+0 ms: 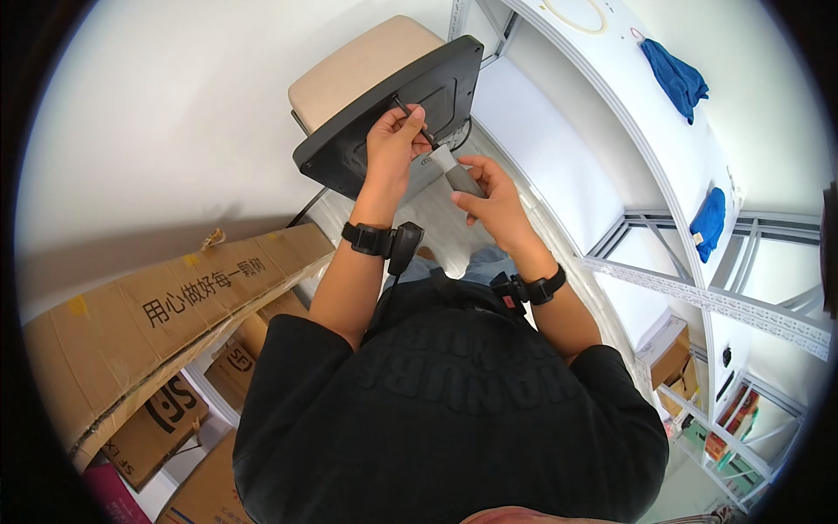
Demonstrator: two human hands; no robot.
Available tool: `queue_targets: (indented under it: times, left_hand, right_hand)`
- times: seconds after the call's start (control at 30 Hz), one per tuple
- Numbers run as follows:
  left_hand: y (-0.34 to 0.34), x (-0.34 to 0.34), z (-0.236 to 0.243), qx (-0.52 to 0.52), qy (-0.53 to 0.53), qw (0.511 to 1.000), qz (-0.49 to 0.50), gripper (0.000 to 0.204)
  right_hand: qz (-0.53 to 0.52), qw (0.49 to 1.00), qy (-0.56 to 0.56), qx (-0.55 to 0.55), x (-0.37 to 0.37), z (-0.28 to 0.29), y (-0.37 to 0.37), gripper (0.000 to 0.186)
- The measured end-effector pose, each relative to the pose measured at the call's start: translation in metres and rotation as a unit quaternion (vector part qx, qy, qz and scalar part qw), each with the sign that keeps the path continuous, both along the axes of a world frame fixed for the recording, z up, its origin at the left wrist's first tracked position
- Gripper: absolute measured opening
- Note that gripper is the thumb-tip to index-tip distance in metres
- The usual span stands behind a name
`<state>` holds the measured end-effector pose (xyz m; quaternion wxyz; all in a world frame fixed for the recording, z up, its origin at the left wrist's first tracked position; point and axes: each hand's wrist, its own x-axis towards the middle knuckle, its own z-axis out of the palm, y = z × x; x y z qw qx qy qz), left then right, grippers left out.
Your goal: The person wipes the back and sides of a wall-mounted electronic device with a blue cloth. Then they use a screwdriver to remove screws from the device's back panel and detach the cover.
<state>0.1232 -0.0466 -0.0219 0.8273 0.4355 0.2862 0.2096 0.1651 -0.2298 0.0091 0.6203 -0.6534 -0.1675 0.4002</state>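
Note:
A screwdriver (463,179) with a thick grey handle and a long dark shaft points up and to the left. My left hand (394,148) pinches its shaft between thumb and fingers. Around the handle's lower end, my right hand (495,199) has its thumb and fingers closed. The shaft's tip meets a black panel (353,144), a broad tilted plate with raised outlines. Whether a screw sits at the tip is too small to tell. Behind the panel is a beige padded block (362,70). Both wrists wear black straps with small devices.
A long cardboard box (188,284) lies along the left wall, with other cartons (157,428) below it. White metal shelving (711,306) runs down the right side. Two blue cloths (676,77) are on its white surface. A dark cord (305,208) hangs near the panel's lower left.

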Motion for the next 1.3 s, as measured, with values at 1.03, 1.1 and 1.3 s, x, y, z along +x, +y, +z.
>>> queue_targets:
  times: [1.03,1.1,1.3]
  left_hand:
    - [0.003,0.000,0.011,0.003,-0.005,1.000,-0.012,0.028]
    - [0.003,0.000,0.011,0.001,-0.009,1.000,-0.010,0.028]
    - [0.002,-0.001,0.010,-0.001,-0.025,0.999,-0.023,0.030]
  right_hand:
    - [0.024,0.989,0.136,0.042,0.010,-0.002,-0.007,0.042]
    - [0.031,0.990,0.132,0.038,0.009,0.002,-0.007,0.042]
    - [0.047,0.987,0.144,0.054,0.013,0.003,-0.013,0.040]
